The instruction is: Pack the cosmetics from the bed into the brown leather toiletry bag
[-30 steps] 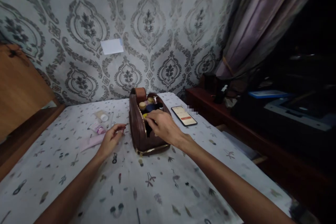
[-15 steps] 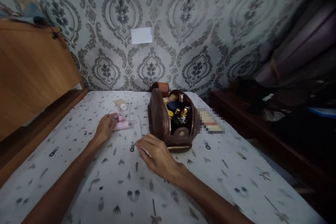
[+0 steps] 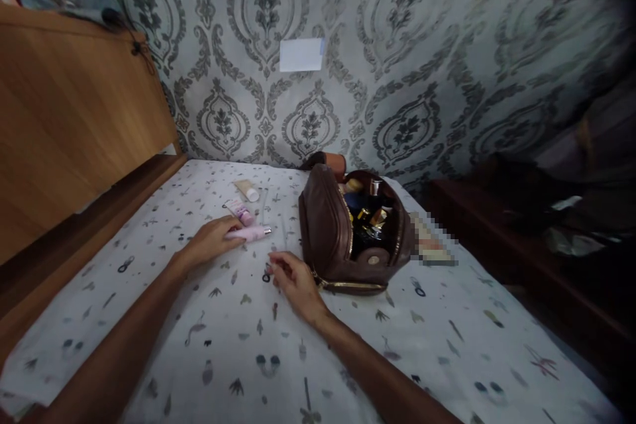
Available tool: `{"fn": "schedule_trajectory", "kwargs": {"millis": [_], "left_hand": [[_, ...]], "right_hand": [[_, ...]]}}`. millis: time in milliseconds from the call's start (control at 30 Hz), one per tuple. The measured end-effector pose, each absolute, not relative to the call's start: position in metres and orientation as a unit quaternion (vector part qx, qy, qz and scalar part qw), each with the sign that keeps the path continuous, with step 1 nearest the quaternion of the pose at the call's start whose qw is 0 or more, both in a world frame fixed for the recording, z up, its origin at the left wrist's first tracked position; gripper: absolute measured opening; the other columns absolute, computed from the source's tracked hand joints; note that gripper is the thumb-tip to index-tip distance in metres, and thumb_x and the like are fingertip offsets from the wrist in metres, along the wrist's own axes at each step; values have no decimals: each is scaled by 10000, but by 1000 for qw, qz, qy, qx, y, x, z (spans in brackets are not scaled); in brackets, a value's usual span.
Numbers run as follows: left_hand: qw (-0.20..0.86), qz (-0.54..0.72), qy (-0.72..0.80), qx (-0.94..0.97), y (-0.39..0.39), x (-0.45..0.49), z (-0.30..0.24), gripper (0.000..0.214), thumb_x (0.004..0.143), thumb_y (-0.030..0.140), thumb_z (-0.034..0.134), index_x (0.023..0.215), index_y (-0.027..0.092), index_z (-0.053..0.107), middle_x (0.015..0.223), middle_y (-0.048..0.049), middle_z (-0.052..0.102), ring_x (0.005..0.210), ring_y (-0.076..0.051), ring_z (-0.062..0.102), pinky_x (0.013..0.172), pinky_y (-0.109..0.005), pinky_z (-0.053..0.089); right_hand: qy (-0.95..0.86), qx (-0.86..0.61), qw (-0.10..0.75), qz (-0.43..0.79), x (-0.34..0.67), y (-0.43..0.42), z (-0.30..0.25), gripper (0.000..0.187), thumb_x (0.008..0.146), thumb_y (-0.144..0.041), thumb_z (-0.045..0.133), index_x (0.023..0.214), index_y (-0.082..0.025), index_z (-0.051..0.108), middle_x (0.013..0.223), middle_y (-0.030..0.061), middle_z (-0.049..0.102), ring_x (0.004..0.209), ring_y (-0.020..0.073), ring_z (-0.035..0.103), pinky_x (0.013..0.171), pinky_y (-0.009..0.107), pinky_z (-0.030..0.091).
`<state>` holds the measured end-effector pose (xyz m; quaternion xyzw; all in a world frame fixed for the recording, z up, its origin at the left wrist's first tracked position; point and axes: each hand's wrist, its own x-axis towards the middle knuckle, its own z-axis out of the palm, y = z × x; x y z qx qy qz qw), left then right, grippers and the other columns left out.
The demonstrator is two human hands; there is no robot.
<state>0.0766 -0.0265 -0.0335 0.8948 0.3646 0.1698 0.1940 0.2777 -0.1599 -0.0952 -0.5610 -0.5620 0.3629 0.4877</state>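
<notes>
A slim pink tube (image 3: pixel 251 232) with a silvery cap is in my left hand (image 3: pixel 214 242), whose fingers close on its near end. Just behind it, another pink tube (image 3: pixel 240 211) lies on the patterned sheet (image 3: pixel 238 358), and a beige tube with a white cap (image 3: pixel 246 190) lies farther back. My right hand (image 3: pixel 295 283) is over the sheet, fingers loosely bent and thumb apart, with nothing visible in it. Right beside it stands an unzipped brown toiletry bag (image 3: pixel 325 218), with gold-topped bottles (image 3: pixel 378 217) and other small items inside.
Behind the bag a brown and orange item (image 3: pixel 335 164) sits by the patterned wall. A blurred flat item (image 3: pixel 432 238) lies to the bag's right. A wooden panel (image 3: pixel 84 93) borders the left side, and a dark ledge (image 3: pixel 477 232) runs along the right.
My left hand has closed on the silver-capped pink tube and shifted it slightly. My right hand's fingers have curled a little. The view has turned left, so things appear farther right.
</notes>
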Motion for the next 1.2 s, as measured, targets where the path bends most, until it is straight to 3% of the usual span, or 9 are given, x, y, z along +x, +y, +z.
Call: {"fn": "schedule_trajectory", "kwargs": {"millis": [167, 300, 400, 600, 767, 1033, 1200], "left_hand": [[163, 137, 375, 902, -36, 77, -35, 315, 804, 342, 610, 1108, 267, 653, 988, -48, 713, 845, -268, 638, 689, -286, 399], [161, 127, 391, 897, -39, 79, -36, 325, 808, 342, 584, 1108, 240, 658, 966, -74, 707, 829, -273, 630, 688, -293, 399], [238, 114, 389, 883, -39, 83, -32, 337, 824, 371, 561, 1100, 196, 643, 910, -54, 680, 810, -240, 612, 693, -280, 408], [507, 166, 339, 775, -53, 100, -37, 440, 840, 514, 589, 1076, 143, 618, 946, -52, 642, 838, -198, 573, 686, -253, 429], [653, 163, 305, 673, -69, 115, -50, 472, 859, 541, 598, 1117, 147, 625, 905, -46, 656, 773, -167, 583, 682, -255, 453], [708, 175, 263, 631, -74, 122, -54, 532, 849, 553, 630, 1167, 127, 663, 843, -48, 684, 712, -153, 586, 653, -243, 456], [679, 187, 257, 662, -73, 121, -52, 463, 887, 489, 611, 1205, 159, 674, 968, -71, 716, 840, -198, 633, 780, -294, 500]], "right_hand": [[-568, -557, 490, 358, 278, -163, -91, 265, 886, -258, 487, 1096, -161, 616, 870, 68, 700, 668, 159, 640, 625, 273, 520], [-562, -543, 502, 370, 278, -162, -92, 299, 889, -284, 488, 1120, -151, 624, 892, 74, 693, 651, 146, 636, 610, 262, 516], [-555, -534, 515, 376, 279, -160, -96, 330, 893, -333, 509, 1138, -152, 635, 930, 83, 695, 669, 149, 643, 612, 265, 521], [-532, -520, 526, 411, 279, -160, -94, 493, 936, -514, 488, 1266, -162, 587, 920, 83, 714, 627, 151, 639, 650, 301, 532], [-536, -500, 538, 416, 280, -160, -86, 482, 940, -593, 449, 1016, -156, 637, 814, 41, 662, 617, 149, 610, 602, 270, 496], [-508, -486, 569, 427, 278, -160, -88, 485, 906, -629, 492, 1029, -169, 584, 798, 7, 592, 643, 147, 587, 574, 259, 520], [-505, -481, 576, 427, 277, -161, -90, 511, 912, -644, 464, 1105, -181, 564, 819, 24, 607, 696, 168, 594, 578, 260, 521]]}}
